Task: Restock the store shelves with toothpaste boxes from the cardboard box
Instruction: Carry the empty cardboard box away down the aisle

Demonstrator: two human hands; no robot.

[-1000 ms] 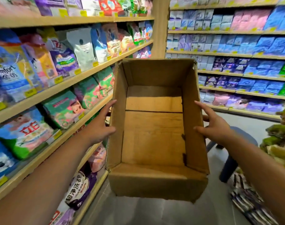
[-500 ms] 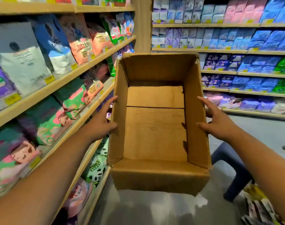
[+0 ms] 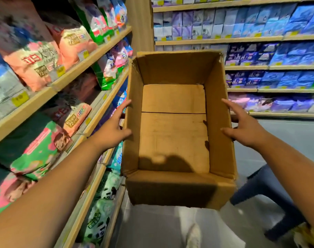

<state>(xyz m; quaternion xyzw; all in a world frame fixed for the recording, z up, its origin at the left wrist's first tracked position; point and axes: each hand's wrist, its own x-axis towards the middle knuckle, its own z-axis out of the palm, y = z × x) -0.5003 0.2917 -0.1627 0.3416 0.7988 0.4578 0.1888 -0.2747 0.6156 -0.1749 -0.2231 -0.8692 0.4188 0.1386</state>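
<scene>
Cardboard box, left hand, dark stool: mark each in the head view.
cardboard box [image 3: 174, 140]: head view, bare inside floor.
left hand [image 3: 113, 129]: head view, back of hand, against box's left wall.
dark stool [image 3: 263, 187]: head view, seat edge, lower right.

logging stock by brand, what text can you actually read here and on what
"立白": pink bag, upper left shelf.
"72": gold patch on the peach bag.
"4": blue bag, top left.
Yellow price tags: blurred, unreadable.
Packs on the far shelves: too small to read.
Box: no print visible.
</scene>
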